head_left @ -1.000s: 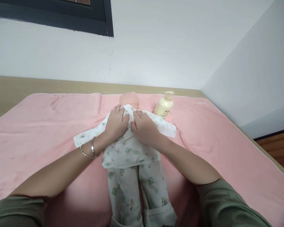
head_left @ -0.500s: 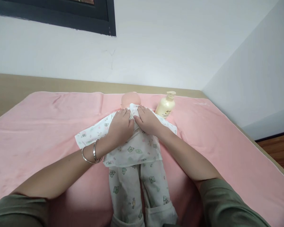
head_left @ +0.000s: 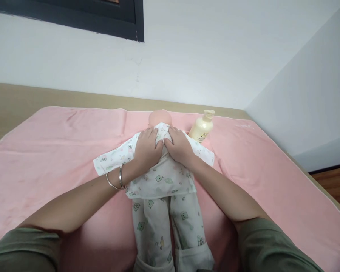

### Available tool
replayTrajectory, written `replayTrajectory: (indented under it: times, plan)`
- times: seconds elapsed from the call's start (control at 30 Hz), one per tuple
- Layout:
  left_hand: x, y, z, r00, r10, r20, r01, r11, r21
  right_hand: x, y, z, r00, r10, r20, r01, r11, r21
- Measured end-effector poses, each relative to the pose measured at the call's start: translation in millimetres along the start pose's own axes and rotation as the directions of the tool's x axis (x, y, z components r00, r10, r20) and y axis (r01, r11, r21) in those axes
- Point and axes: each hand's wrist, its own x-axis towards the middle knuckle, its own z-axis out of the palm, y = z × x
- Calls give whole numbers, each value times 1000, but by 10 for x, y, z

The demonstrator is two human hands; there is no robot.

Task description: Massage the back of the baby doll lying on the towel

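Observation:
A doll lies on a pink cloth, its bald head [head_left: 160, 118] toward the wall. It wears a white printed top [head_left: 164, 183] with both sleeves spread out and matching trousers [head_left: 155, 226]. My left hand [head_left: 149, 148], with silver bangles at the wrist, rests on the chest of the top, its thumb close to the neckline. On the other side of the chest lies my right hand [head_left: 180, 145], fingers pointing toward the doll's head. The thumbs nearly meet at the middle. Both hands lie palm down with fingers extended; a fold of cloth stands between them.
A cream pump bottle [head_left: 201, 127] leans beside the doll's head, right of my right hand. The pink cloth [head_left: 272, 177] covers a wooden surface [head_left: 45, 99] that meets a white wall. A dark frame is on the wall at upper left.
The view has shifted slightly, so everything appears a little to the right. The cloth between my hands looks flatter and more spread at the neckline, and my thumbs are closer together.

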Motion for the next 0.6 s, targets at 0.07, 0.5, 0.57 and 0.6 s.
replayTrajectory:
  times: [0.07, 0.5, 0.57, 0.6]
  plan:
    - [4, 7, -4, 1000, -1, 9, 1, 1000, -1, 12, 27, 27, 1000, -3, -18, 3, 1000, 18]
    - [19, 52, -95, 998, 21, 60, -26, 997, 77, 12, 16, -1, 1000, -26, 12, 26, 1000, -8]
    - [-9, 87, -129, 997, 53, 58, -60, 991, 120, 26, 50, -39, 995, -64, 73, 67, 997, -40]
    - [-29, 110, -149, 995, 74, 60, -82, 986, 145, 35, 72, -60, 990, -83, 110, 89, 995, -49]
